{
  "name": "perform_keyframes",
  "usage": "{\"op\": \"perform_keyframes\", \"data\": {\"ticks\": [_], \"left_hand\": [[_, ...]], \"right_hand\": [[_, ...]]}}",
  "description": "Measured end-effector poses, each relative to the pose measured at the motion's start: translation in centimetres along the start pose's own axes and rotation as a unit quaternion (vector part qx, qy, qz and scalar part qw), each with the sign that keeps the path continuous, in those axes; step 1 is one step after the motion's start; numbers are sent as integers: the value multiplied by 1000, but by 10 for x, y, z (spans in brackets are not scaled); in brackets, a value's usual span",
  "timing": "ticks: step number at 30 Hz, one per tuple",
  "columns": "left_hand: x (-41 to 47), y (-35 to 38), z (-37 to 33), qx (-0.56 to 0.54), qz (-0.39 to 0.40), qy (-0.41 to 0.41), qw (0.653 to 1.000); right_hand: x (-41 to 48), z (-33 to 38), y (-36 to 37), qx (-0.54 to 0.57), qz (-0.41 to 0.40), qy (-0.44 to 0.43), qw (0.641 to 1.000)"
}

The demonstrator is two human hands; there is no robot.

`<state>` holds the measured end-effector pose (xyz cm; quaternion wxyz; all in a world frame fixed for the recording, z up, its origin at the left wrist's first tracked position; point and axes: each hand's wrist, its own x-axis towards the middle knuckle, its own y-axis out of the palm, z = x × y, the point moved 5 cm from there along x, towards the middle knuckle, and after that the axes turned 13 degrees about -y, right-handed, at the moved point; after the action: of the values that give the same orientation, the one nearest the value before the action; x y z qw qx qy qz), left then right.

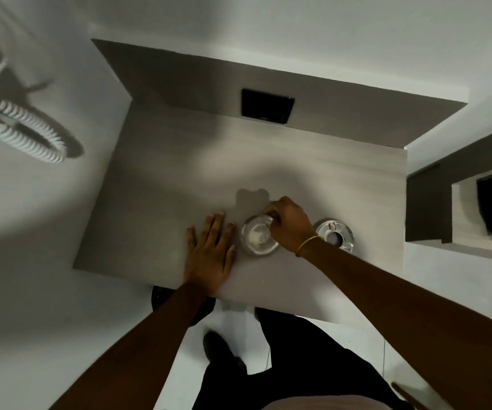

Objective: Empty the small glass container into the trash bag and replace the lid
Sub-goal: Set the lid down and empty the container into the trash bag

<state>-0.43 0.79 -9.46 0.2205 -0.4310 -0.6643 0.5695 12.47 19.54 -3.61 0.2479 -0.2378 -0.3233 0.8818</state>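
Seen from above: grey surface [162, 179], bare and roomy left of and beyond the small glass container [259, 235], with its near edge just below both wrists. Left of the container: left hand [210, 253] lying palm down, flat on the surface, fingers [218, 224] spread and holding nothing, thumb side just beside the glass. At the container, standing upright with pale residue inside: right hand [290, 223] arched over its far right rim, fingertips curled onto that rim, yellow band at the wrist. Right of the container: round glass lid [335, 234], lying apart near the surface's right edge. Far behind: a black square panel [267, 106]. No legible writing.
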Motion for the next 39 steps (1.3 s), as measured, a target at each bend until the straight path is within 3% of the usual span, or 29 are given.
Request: {"op": "perform_keyframes", "data": {"ticks": [4, 10, 16, 19, 22, 25, 27, 31, 36, 37, 39], "left_hand": [[-24, -13, 20, -36, -25, -12, 999], [-111, -30, 89, -76, -110, -95, 986], [-210, 2, 188, -116, -118, -177, 970], [-241, 42, 226, -128, -88, -210, 965], [-264, 102, 258, -144, -56, -245, 957], [-283, 156, 278, -140, -37, -263, 954], [-290, 205, 293, -140, -29, -269, 952], [-296, 278, 314, -143, -18, -285, 948], [-284, 330, 322, -165, -11, -283, 945], [-282, 335, 321, -168, -12, -279, 945], [-278, 339, 319, -174, -17, -275, 945]], "right_hand": [[-19, 28, 6, 76, -26, 16, 997], [-56, 105, 51, 168, -46, -24, 984], [-84, 164, 181, 254, -11, -69, 965], [-91, 160, 257, 220, -11, -122, 968], [-87, 138, 339, 117, -25, -193, 974], [-73, 110, 403, 25, -44, -293, 955], [-55, 81, 457, -83, -36, -384, 919], [-19, 30, 546, -276, 16, -531, 801], [3, -19, 603, -362, 83, -712, 596], [6, -24, 606, -368, 83, -726, 575], [12, -26, 610, -371, 83, -729, 569]]}}
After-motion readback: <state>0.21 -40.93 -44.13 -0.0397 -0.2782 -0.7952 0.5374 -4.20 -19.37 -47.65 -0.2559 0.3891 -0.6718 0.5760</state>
